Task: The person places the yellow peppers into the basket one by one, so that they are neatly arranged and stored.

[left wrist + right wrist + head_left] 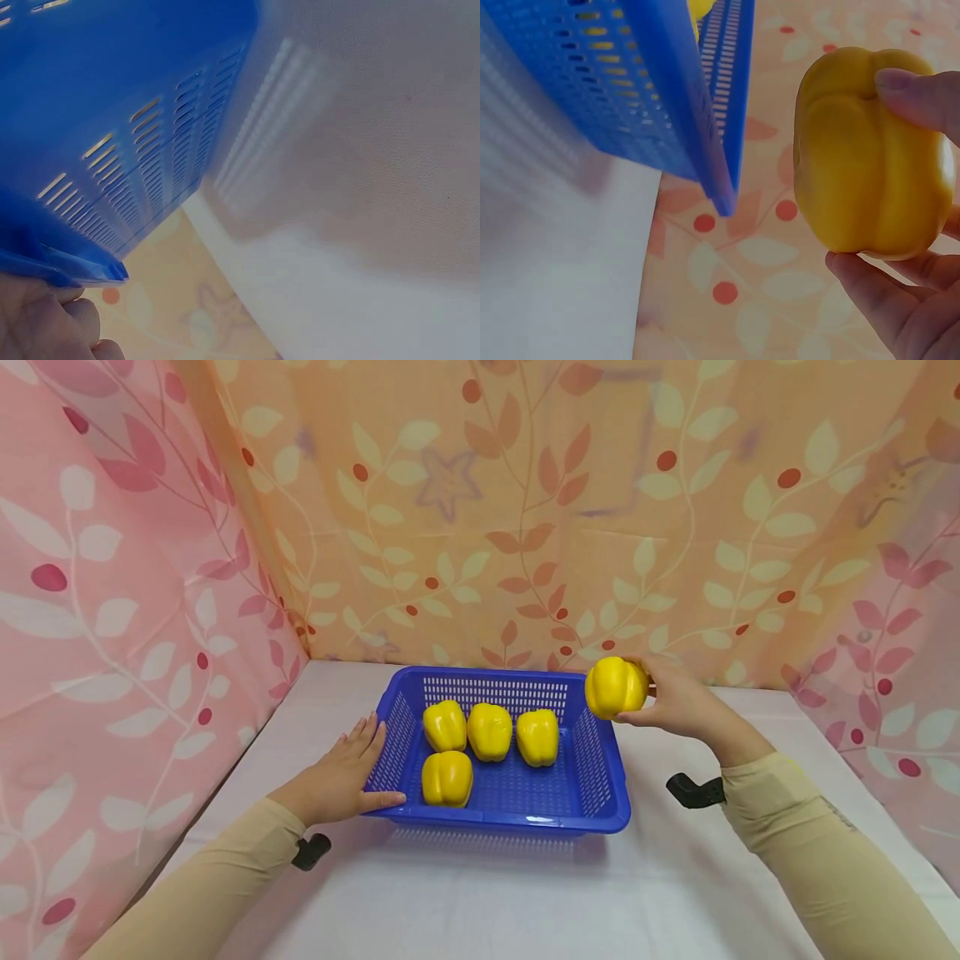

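A blue plastic basket with slotted walls stands on the table, and several yellow bell peppers lie inside it. My left hand rests on the basket's left rim, fingers extended and the thumb along the front edge. The left wrist view catches only part of that hand against the rim. Above the basket's back right corner, my right hand holds another yellow bell pepper. The right wrist view shows this pepper pinched between thumb and fingers, apart from the basket wall.
White cloth covers the table around the basket. Behind it hangs an orange leaf-patterned curtain, with a pink patterned curtain along the left and another on the right.
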